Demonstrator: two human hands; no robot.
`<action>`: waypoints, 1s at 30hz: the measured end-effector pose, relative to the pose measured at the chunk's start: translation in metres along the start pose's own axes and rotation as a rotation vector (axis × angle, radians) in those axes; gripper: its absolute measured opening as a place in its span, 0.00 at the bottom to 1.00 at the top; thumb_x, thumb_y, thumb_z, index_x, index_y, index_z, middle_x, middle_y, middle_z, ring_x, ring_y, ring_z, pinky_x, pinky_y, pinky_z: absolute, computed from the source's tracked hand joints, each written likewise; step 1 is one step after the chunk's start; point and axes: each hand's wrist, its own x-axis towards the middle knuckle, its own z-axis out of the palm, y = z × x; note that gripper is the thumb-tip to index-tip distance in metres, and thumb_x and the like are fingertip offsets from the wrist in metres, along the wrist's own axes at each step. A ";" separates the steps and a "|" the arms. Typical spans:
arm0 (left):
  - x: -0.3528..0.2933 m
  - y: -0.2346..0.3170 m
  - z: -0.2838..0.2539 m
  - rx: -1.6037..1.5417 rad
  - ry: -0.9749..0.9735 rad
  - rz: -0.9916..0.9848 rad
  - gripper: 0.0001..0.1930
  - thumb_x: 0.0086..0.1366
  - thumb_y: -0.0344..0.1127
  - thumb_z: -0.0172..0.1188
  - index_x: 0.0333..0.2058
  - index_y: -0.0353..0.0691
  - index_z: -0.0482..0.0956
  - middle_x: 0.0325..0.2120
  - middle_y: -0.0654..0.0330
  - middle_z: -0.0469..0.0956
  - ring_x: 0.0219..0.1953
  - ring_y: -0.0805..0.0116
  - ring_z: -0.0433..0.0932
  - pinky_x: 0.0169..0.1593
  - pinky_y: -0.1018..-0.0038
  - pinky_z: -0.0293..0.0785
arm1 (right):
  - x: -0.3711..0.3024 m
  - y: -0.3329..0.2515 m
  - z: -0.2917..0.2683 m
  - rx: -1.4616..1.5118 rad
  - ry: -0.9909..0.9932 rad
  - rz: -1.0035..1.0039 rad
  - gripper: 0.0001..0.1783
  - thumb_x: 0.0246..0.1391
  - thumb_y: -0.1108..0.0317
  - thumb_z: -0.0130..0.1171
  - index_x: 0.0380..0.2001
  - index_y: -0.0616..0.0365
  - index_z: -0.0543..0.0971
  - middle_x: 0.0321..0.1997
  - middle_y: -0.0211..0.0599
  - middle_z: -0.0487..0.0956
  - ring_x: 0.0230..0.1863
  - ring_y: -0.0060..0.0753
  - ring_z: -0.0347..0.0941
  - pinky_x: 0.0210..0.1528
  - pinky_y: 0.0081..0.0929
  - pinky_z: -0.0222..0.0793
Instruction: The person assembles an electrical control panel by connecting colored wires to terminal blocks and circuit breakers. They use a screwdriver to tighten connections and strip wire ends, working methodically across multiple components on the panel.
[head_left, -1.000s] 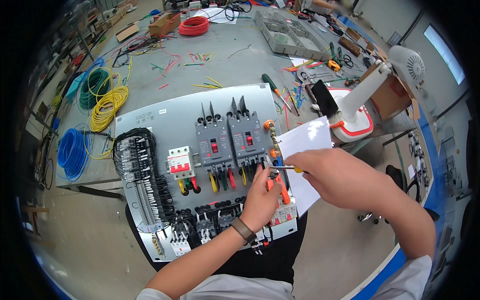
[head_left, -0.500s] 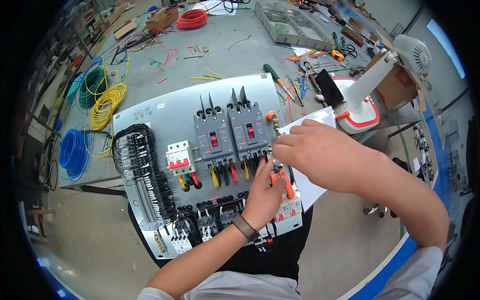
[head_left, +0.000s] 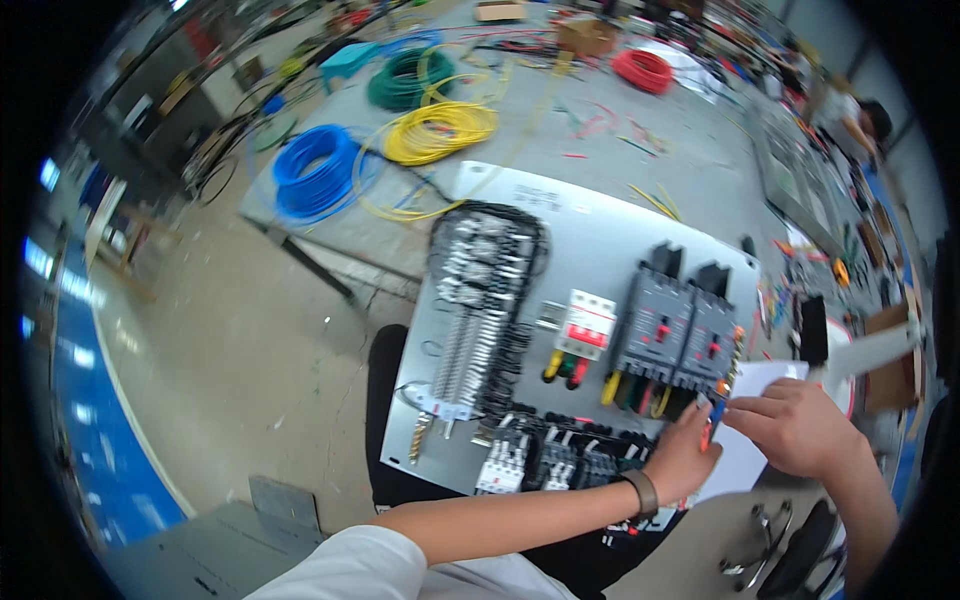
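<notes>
Both hands, left hand [head_left: 685,455] and right hand [head_left: 795,425], fingers clamped on a red-handled tool [head_left: 707,432] at the panel [head_left: 590,230]'s right edge; breakers [head_left: 680,335] mounted, some wiring unfinished.

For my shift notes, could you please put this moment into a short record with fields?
Setting: workshop, grey table
Work piece: grey panel with two dark breakers, a white breaker and black wire bundle
Left hand: at the panel's lower right edge, wristband on wrist
Right hand: beside the left, over white paper
Between hands: small red and blue tool, grip unclear
Wire coils: blue, yellow, green, red
</notes>
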 end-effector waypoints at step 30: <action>0.002 0.024 -0.005 -0.033 0.064 -0.195 0.25 0.61 0.37 0.59 0.53 0.28 0.70 0.56 0.38 0.73 0.60 0.38 0.72 0.67 0.46 0.61 | 0.020 -0.035 0.088 0.201 0.797 0.836 0.07 0.60 0.76 0.62 0.40 0.63 0.86 0.16 0.24 0.64 0.20 0.13 0.55 0.23 0.22 0.47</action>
